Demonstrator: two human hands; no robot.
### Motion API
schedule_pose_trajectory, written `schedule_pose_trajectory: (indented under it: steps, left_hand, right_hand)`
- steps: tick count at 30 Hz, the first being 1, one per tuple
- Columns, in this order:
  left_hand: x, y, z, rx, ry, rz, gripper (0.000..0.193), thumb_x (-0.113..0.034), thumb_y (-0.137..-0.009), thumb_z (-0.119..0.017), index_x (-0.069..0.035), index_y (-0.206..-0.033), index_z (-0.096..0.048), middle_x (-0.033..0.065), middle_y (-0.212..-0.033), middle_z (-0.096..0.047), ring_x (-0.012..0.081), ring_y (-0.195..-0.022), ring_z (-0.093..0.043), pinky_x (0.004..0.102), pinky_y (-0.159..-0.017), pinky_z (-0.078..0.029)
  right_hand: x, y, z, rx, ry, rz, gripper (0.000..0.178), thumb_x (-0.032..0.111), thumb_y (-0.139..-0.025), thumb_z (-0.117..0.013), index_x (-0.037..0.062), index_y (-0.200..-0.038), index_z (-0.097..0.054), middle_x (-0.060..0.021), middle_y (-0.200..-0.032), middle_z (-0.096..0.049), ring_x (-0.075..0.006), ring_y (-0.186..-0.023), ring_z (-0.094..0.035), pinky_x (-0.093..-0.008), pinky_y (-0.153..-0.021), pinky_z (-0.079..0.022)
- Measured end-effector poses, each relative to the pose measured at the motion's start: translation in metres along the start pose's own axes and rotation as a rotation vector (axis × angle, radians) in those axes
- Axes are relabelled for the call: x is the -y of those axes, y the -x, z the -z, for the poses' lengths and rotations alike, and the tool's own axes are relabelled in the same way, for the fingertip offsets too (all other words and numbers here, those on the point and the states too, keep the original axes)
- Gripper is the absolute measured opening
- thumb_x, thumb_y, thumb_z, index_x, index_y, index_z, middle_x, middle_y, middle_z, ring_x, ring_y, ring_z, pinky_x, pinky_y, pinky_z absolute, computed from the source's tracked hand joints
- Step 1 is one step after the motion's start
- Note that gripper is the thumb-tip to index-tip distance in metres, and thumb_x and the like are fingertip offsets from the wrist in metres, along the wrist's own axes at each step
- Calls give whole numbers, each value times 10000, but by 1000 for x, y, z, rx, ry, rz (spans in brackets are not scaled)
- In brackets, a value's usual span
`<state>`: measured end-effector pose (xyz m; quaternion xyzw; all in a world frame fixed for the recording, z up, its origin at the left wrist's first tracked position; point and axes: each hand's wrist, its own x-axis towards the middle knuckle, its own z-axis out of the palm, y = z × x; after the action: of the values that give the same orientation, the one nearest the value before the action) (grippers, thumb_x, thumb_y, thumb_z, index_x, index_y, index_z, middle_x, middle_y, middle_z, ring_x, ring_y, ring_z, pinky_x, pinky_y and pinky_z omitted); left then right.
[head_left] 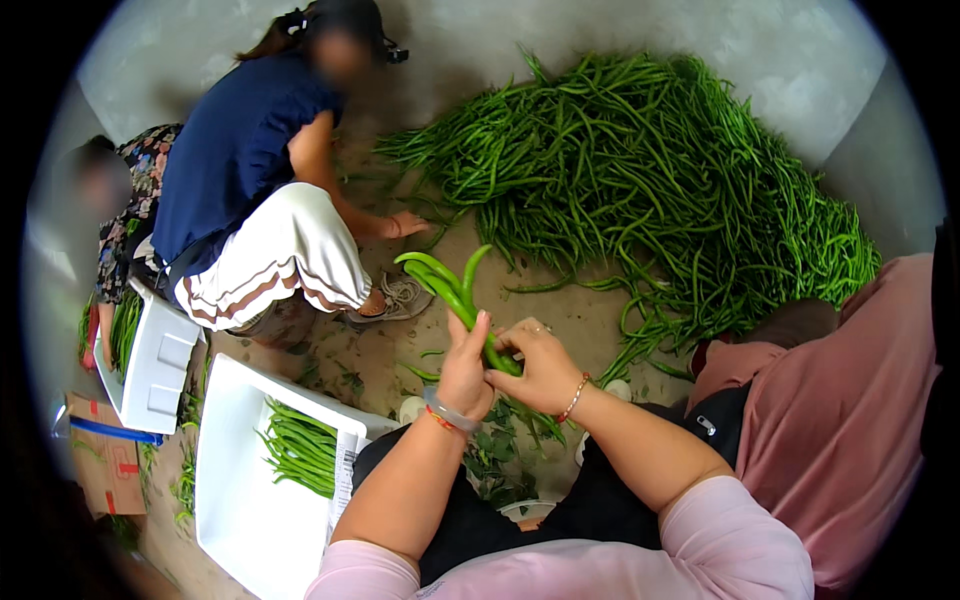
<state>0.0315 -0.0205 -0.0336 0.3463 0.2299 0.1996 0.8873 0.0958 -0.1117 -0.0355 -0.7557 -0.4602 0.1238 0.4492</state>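
Observation:
Upright in front of me, a small bunch of long green chili peppers [448,284] is wrapped in my left hand [464,375], tips pointing up and away. My right hand [540,366] is closed around the lower end of the same bunch, fingertips close to my left palm. What its fingertips pinch there is partly hidden. Beneath my hands, leaves and loose bits [500,460] lie between my knees. Left of my left forearm stands a white foam box [235,490] with a layer of green chili peppers [302,447] inside.
A large heap of green chili peppers [620,180] covers the floor ahead and right. One person in navy [240,150] squats at the far left, another in floral [150,160] behind, beside a second white box [165,365]. A cardboard box [100,450] and someone in dusty pink [830,420] flank me.

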Motion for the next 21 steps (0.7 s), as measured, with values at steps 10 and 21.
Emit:
schedule_pose_trajectory:
  steps: [10, 21]
  left_hand:
    - [-1, -11, 8, -5, 69, -67, 147, -43, -804, -402, -23, -949, -419, 65, -871, -464, 150, -785, -470, 263, -721, -399]
    - [-93, 35, 50, -422, 39, -321, 135, -90, -798, -430, -41, -916, -389, 94, -771, -486, 181, -635, -497, 300, -549, -439]
  right_hand:
    - [-10, -11, -12, -132, -487, -93, 139, 119, -784, -466, 3, -845, -514, -71, -867, -510, -153, -817, -478, -253, -725, -364]
    - [20, -18, -20, -439, -728, 271, 232, 252, -844, -373, 36, -915, -419, -46, -807, -473, -135, -720, -461, -281, -678, -403]
